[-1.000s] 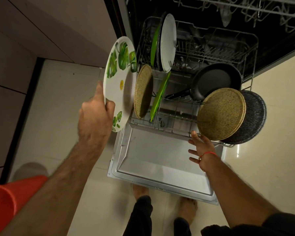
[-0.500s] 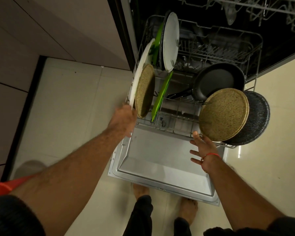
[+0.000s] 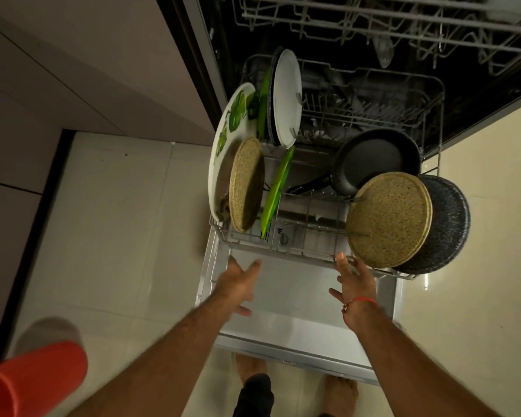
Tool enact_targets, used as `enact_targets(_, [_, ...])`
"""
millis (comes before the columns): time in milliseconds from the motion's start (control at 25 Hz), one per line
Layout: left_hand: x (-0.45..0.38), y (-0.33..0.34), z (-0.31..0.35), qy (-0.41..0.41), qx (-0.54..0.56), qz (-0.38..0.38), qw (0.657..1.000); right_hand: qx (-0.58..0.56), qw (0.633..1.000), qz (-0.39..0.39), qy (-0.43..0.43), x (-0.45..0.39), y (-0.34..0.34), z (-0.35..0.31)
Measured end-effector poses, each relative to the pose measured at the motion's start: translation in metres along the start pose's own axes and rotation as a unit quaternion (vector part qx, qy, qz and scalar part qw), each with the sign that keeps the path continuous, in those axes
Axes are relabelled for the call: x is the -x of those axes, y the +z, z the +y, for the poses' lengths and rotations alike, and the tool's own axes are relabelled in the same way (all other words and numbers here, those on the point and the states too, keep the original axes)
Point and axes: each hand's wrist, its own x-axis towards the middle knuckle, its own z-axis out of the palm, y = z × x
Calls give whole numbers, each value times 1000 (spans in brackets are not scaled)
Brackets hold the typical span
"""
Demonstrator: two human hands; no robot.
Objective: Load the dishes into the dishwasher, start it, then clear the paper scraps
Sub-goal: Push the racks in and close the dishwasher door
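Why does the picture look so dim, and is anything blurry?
Head view: the light is low and warm, the dishwasher inside nearly black; the left hand is slightly smeared, the orange bucket at the corner soft; a small glare streak lies on the floor.

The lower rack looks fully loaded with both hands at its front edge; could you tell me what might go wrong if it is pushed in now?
1. The flowered plate leans outward over the left edge of the lower rack; it may catch the door frame or tip.
2. The dark speckled plate overhangs the right corner and could strike the opening.
3. The left hand and right hand are open, so a hard shove might rattle the upright dishes.
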Motion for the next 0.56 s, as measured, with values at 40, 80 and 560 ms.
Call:
enact_targets(40, [-4, 7, 1, -3, 30, -35, 999, 1, 1000, 5, -9, -2, 2, 1])
enact_targets(80, [-9, 14, 5, 2, 51, -61, 997, 5, 1000, 8, -16, -4, 4, 1])
enact_targets(560, [-57, 37, 115, 115, 94, -80, 986, 21, 999, 12, -35, -65, 38, -111])
